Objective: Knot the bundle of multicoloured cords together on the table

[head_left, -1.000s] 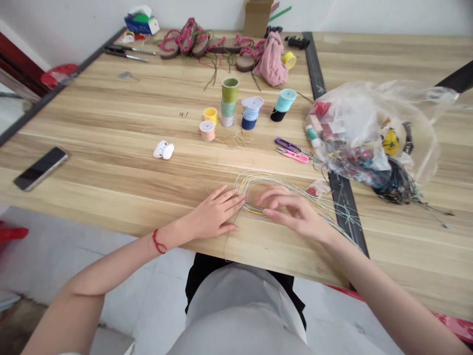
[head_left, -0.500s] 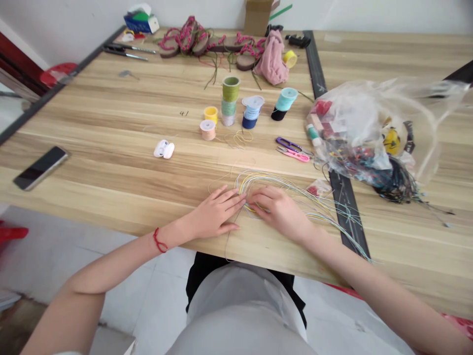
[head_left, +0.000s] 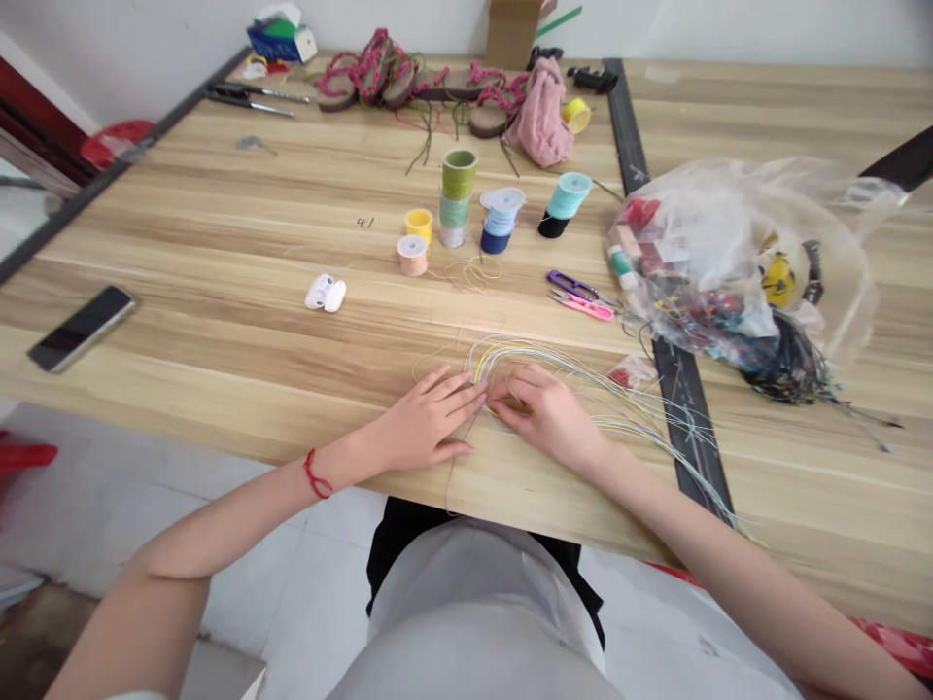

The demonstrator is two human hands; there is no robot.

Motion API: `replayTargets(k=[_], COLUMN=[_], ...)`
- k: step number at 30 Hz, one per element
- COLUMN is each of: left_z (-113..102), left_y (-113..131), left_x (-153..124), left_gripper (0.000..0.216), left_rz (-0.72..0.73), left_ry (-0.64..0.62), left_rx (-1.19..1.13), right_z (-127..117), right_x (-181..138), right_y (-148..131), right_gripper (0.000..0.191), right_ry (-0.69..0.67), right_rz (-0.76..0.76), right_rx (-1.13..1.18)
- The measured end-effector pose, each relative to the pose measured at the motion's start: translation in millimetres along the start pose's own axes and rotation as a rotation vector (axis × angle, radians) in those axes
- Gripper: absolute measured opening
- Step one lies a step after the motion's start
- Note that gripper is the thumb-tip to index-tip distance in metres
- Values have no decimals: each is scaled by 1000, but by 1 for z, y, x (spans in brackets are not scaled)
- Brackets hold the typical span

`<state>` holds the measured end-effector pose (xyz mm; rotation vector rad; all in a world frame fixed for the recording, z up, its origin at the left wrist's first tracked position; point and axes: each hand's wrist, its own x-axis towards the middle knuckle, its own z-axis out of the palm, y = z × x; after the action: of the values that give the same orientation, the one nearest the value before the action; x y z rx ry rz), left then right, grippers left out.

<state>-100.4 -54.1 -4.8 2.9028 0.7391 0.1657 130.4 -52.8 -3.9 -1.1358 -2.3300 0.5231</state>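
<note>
A bundle of thin cords (head_left: 583, 362), pale blue, yellow and grey, bends in a loop near the table's front edge, its ends trailing right. My left hand (head_left: 430, 418) lies flat with fingers stretched, its fingertips pressing the loop's left bend. Just to the right, my right hand (head_left: 540, 408) pinches at the same bend with thumb and forefinger, apparently on a fine cord. Its other fingers are curled, and what lies between the fingertips is partly hidden. A loose thin thread runs down from the bend to the table edge.
Thread spools (head_left: 458, 199) stand beyond the hands. Purple thread snips (head_left: 573, 285) and pink ones (head_left: 590, 306) lie ahead on the right, beside a clear plastic bag (head_left: 736, 243) of cords. White earbud case (head_left: 325, 294) and phone (head_left: 82, 329) are left; sandals (head_left: 379, 73) lie at the back.
My right hand has shifted slightly, its fingers more curled at the bend. My left hand stays in place on the cords. The view has moved a little.
</note>
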Motion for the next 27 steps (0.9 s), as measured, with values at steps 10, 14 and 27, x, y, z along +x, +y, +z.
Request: replayTargets(k=[10, 14, 27], left_z=[4, 5, 3], left_y=[1, 0, 4], left_x=[-3, -3, -1], left_gripper=[67, 71, 59], left_rz=[-44, -44, -9], left_ry=[36, 68, 63], left_rx=[-86, -97, 31], right_z=[0, 0, 0], right_x=[-2, -2, -2], right_y=[4, 6, 6], right_gripper=[11, 12, 9], right_ry=[13, 9, -3], right_rz=[55, 71, 103], right_rx=[105, 129, 132])
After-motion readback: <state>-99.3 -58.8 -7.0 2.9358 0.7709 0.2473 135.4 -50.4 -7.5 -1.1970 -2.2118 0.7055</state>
